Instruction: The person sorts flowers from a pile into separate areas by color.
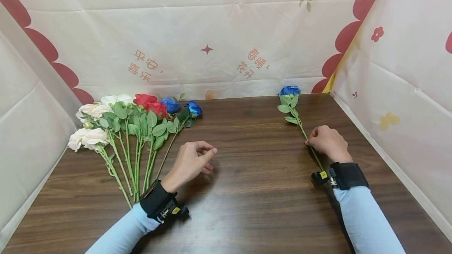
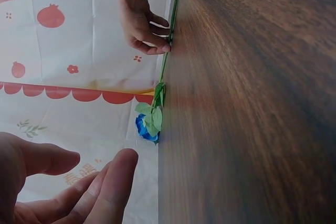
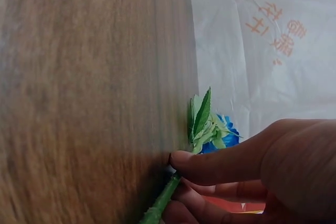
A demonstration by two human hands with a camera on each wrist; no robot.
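On the right side of the table, a blue artificial rose (image 1: 290, 91) lies with its bloom toward the back. My right hand (image 1: 327, 143) pinches its green stem between thumb and fingers, low against the tabletop, as the right wrist view shows at the stem (image 3: 161, 199). My left hand (image 1: 193, 162) hovers over the table beside the flower pile, fingers loosely bent with a gap between thumb and fingertips (image 2: 119, 174); nothing is in it. Left of that hand lie several flowers: white roses (image 1: 93, 136), red roses (image 1: 157, 108) and blue roses (image 1: 171, 105), stems pointing toward me.
The dark wooden table (image 1: 243, 191) is bordered by printed white cloth (image 1: 212, 30) at the back and on both sides. A black wrist strap with a small camera (image 1: 347, 175) sits on each wrist. The left forearm passes close to the stem ends.
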